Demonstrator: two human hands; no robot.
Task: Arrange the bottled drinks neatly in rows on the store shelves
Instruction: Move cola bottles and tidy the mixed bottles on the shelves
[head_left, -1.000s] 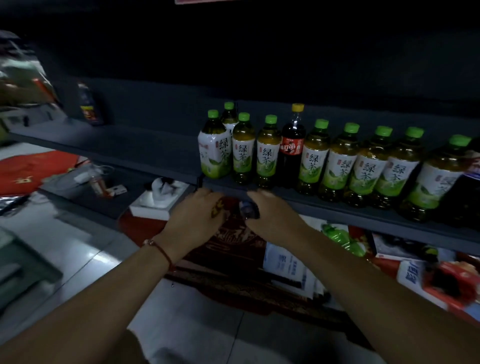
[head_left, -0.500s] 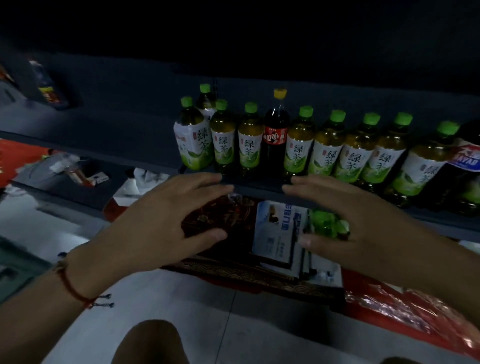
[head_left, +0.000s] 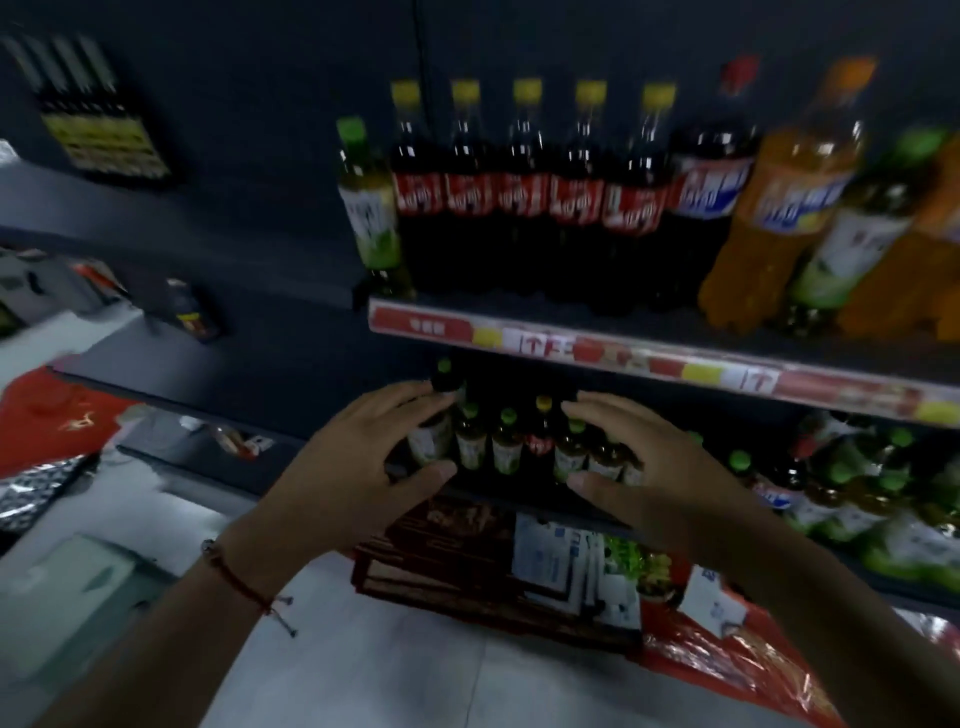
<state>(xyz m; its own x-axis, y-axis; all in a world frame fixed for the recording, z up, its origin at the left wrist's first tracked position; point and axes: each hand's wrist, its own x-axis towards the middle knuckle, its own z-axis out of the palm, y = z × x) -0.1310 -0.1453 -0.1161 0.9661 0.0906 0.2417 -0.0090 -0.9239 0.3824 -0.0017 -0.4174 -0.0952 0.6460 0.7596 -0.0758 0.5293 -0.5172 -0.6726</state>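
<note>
Upper shelf (head_left: 649, 358): at 1 o'clock, carries 5 yellow-capped cola bottles (head_left: 522, 192) in a row
Lower shelf row: green tea bottles (head_left: 506, 447) at centre, between both hands
Left hand (head_left: 358, 467): fingers spread, holds nothing, at 9 o'clock of the row
Right hand (head_left: 649, 467): fingers spread, holds nothing, at 3 o'clock

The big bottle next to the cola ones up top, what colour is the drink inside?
Orange, with an orange cap. The orange soda bottle shows in the head view.
</note>
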